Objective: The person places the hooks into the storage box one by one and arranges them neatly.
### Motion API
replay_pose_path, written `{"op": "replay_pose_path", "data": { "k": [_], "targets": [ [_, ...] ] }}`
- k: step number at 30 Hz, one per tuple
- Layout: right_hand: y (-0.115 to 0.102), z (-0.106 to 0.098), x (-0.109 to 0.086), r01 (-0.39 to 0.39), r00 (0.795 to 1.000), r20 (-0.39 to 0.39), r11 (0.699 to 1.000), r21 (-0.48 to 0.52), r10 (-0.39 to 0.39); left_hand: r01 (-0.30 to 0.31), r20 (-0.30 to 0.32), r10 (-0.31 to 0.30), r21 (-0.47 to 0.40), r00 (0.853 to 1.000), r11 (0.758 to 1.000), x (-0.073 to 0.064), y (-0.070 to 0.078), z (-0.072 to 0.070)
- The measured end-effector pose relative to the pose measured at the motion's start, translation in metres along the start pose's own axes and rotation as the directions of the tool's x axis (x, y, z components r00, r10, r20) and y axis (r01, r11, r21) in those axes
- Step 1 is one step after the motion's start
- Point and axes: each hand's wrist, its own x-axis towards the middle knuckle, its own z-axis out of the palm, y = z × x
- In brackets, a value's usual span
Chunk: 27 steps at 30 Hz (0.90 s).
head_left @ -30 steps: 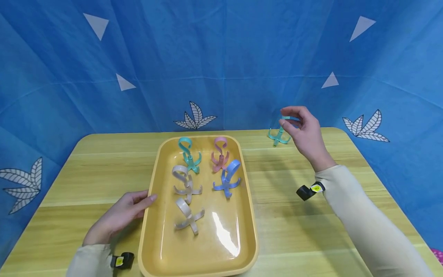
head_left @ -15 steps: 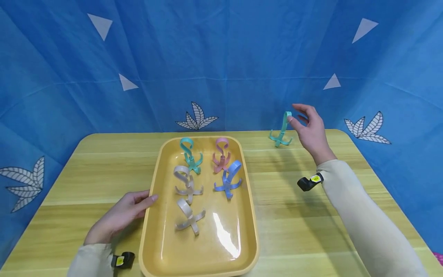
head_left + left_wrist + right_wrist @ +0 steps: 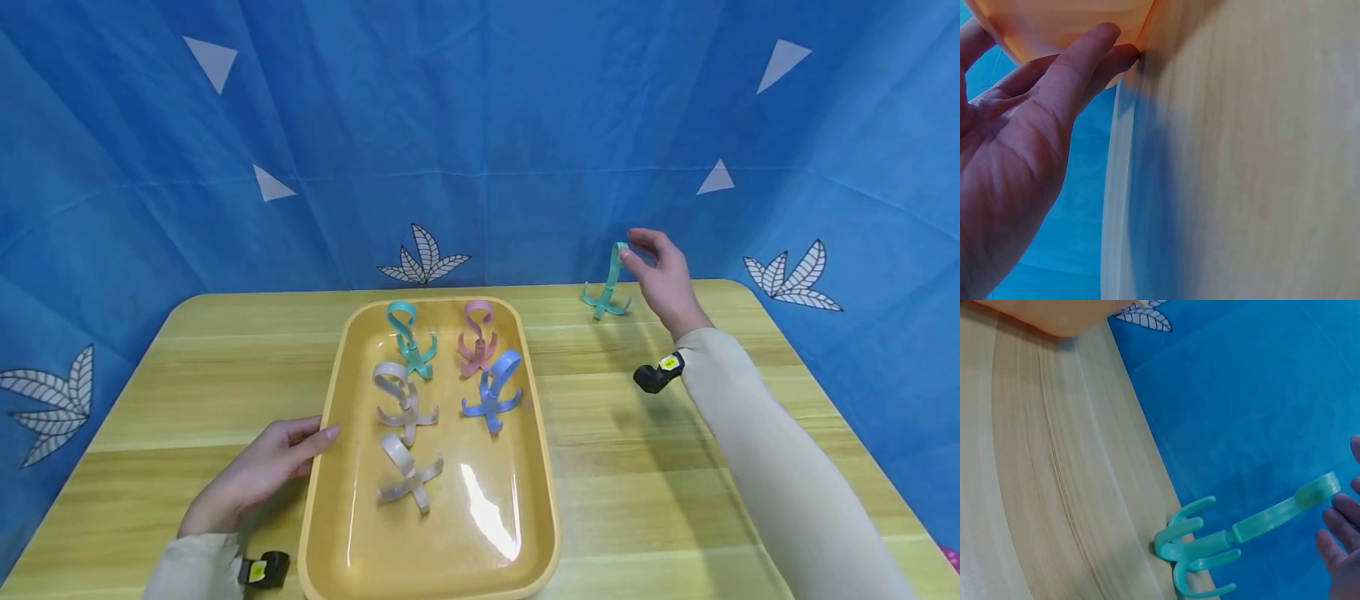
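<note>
A teal multi-prong hanging hook (image 3: 609, 287) stands upright on its curved prongs at the table's back right edge. My right hand (image 3: 663, 279) is just right of its curled top, with thumb and fingers spread. In the right wrist view, the fingertips (image 3: 1342, 512) are close beside the hook's top; whether they touch is hard to tell. My left hand (image 3: 270, 467) grips the left rim of the yellow tray (image 3: 427, 575), thumb over the rim and fingers outside. Inside the tray stand a teal hook (image 3: 415, 354), a pink hook (image 3: 477, 350), a blue hook (image 3: 492, 400) and two grey hooks (image 3: 408, 412).
The wooden table (image 3: 645, 517) extends on both sides of the tray. A blue cloth (image 3: 480, 100) with white triangles and leaf prints hangs right behind the table's back edge and along the sides.
My right hand has loosened its fingers from the teal hook's top and drawn slightly right. The hook stays upright in place. The left hand has not moved on the tray.
</note>
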Motion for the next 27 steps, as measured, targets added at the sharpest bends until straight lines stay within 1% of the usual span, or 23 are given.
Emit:
{"op": "replay_pose_path", "data": {
  "k": [5,10,14,19,22,27],
  "targets": [
    [0.008,0.004,0.005,-0.020,1.000,-0.001,0.999,-0.032,0.020,0.005,-0.003,-0.005,0.005,1.000,1.000,0.000,-0.001,-0.001],
    [0.013,0.008,0.007,-0.049,0.999,-0.003,0.998,-0.026,0.049,0.000,-0.006,0.000,0.011,1.000,1.000,0.000,-0.001,-0.001],
    [0.015,0.011,0.008,-0.063,0.998,-0.011,0.998,-0.027,0.063,-0.012,0.008,0.012,0.007,1.000,1.000,0.000,-0.001,-0.001],
    [0.016,0.012,0.010,-0.068,0.998,-0.004,0.997,-0.022,0.068,0.009,0.007,-0.009,0.008,1.000,1.000,-0.001,0.001,-0.003],
    [0.016,0.012,0.010,-0.077,0.997,0.016,0.997,-0.007,0.077,0.019,0.003,-0.019,0.012,1.000,1.000,-0.002,0.001,-0.003],
    [0.019,0.011,0.012,-0.077,0.996,0.036,0.996,0.042,0.076,0.017,0.001,-0.017,0.014,1.000,1.000,-0.001,0.001,-0.001]
  ]
}}
